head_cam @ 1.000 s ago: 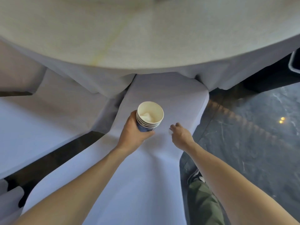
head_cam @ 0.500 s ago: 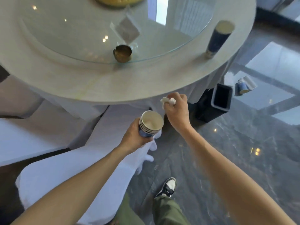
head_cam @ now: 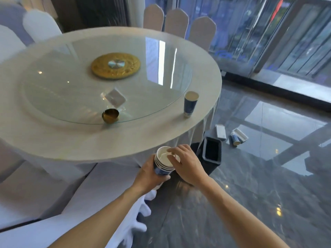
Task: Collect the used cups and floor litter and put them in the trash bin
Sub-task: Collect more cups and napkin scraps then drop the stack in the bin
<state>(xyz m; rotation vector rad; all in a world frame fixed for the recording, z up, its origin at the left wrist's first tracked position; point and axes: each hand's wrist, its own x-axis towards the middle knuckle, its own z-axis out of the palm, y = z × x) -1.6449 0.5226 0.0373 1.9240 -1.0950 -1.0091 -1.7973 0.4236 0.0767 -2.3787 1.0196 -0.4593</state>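
**Stacked cups in hand, more litter waiting by the bin**

A person's left hand [head_cam: 149, 173] is wrapped around a stack of nested paper cups [head_cam: 163, 162], held upright just off the edge of the round counter [head_cam: 111, 140]. The right hand [head_cam: 186, 164] rests over the stack's open mouth, fingertips dipped inside the top cup; whether they pinch anything there cannot be told, since the fingers hide it.

The likely hazards are plain. The stack is gripped low on its side while the other hand presses from above, so a hard push could tilt the cups or squeeze them out of the grasp, spilling any dregs onto the chair cover [head_cam: 80, 203] below the left hand.

Beyond the right hand and slightly to its right, the black trash bin [head_cam: 212, 152] stands open on the floor, near at hand. Farther past it lie a fallen blue cup [head_cam: 235, 139] and a flat white box [head_cam: 220, 131], well apart from both hands. One more blue cup [head_cam: 190, 104] stands upright on the counter's rim, ahead of the right hand and out of reach for now.
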